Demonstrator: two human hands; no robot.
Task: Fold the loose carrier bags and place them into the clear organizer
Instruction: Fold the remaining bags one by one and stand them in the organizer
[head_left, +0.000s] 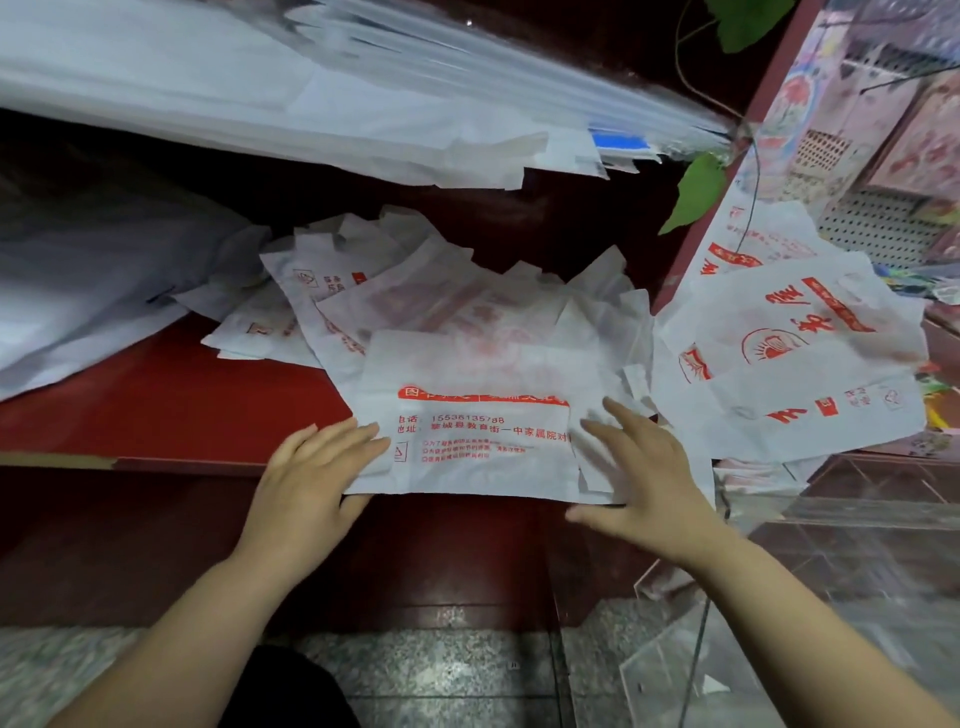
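A white carrier bag with red print (478, 441) lies flat at the front edge of a red shelf (156, 405), on top of a loose heap of similar bags (441, 301). My left hand (317, 467) rests flat on the bag's left edge, fingers spread. My right hand (644, 467) lies open on its right edge, slightly blurred. More printed bags (795, 353) hang over the shelf's right side. The clear organizer (779, 623) stands at the lower right, below my right forearm.
A thick stack of white sheets in clear wrap (311, 88) overhangs the shelf from above. Pale bundled plastic (93, 291) fills the left. Green leaves (696, 192) and a patterned wall lie to the right. Speckled floor (441, 670) shows below.
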